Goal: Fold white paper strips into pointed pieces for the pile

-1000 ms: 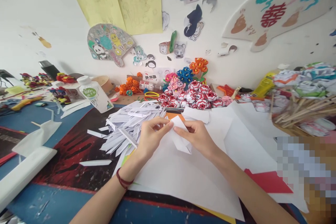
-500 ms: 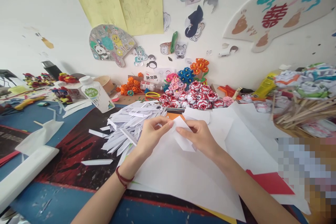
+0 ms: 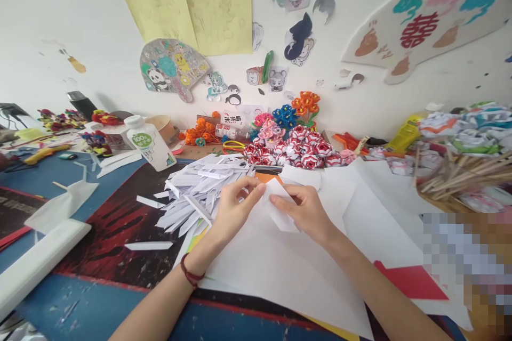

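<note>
A small folded piece of white paper (image 3: 281,213) is held between my two hands, above large white sheets (image 3: 288,277). My left hand (image 3: 236,203) pinches its upper left edge with thumb and forefinger. My right hand (image 3: 306,208) grips its right side, the thumb lying on top and the other fingers partly hidden behind. Left of my hands lies a heap of folded white paper strips (image 3: 192,186). One single strip (image 3: 149,245) rests apart on the dark mat (image 3: 116,224).
Behind the heap stand a white bottle (image 3: 150,144) and red-and-white paper flowers (image 3: 304,149). A long white object (image 3: 44,264) lies at the left. Red paper (image 3: 416,281) sits near my right forearm, with wooden sticks (image 3: 468,173) beyond.
The view has shifted slightly. My left wrist has moved a little to the right, showing more yellow paper beside it. Both hands keep hold of the folded paper.
</note>
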### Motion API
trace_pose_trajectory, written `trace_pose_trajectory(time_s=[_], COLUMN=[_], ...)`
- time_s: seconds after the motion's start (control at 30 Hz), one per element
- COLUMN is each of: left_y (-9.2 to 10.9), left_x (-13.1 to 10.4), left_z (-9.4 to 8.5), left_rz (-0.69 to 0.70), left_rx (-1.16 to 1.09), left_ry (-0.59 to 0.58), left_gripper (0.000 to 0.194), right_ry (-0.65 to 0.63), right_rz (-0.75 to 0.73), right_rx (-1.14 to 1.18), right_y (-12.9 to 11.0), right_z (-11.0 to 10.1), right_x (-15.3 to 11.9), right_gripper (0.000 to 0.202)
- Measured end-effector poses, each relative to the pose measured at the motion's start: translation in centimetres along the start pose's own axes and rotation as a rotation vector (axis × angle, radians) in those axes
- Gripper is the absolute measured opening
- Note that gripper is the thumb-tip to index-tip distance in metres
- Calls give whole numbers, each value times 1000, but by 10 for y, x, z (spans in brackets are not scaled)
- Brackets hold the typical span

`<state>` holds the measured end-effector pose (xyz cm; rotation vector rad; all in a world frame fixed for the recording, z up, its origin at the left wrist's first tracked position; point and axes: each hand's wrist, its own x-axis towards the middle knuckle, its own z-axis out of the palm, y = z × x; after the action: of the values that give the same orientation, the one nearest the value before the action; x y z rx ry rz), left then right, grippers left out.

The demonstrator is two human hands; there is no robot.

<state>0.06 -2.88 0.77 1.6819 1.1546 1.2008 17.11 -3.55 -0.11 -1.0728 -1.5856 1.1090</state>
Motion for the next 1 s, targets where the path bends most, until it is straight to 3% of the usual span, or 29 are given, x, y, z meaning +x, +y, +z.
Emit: trace_pose_trajectory(time_s=[0.27, 0.37, 0.83, 1.0], left_y=[1, 5, 1, -2], left_x=[-2, -3, -5, -5], left_z=[-2, -1, 5, 8], left_rz=[169, 199, 183, 184], left_rx=[211, 272, 279, 301], left_ry=[13, -34, -176, -128], left_gripper=[19, 19, 22, 22], right_ry=[15, 45, 93, 109], right_rz=[-52, -61, -40, -20], right_rx=[-47, -51, -6, -3], right_y=[1, 1, 4, 8], right_z=[-1, -2, -3, -1], right_x=[0, 1, 3, 3], right_gripper=[36, 37, 37, 38])
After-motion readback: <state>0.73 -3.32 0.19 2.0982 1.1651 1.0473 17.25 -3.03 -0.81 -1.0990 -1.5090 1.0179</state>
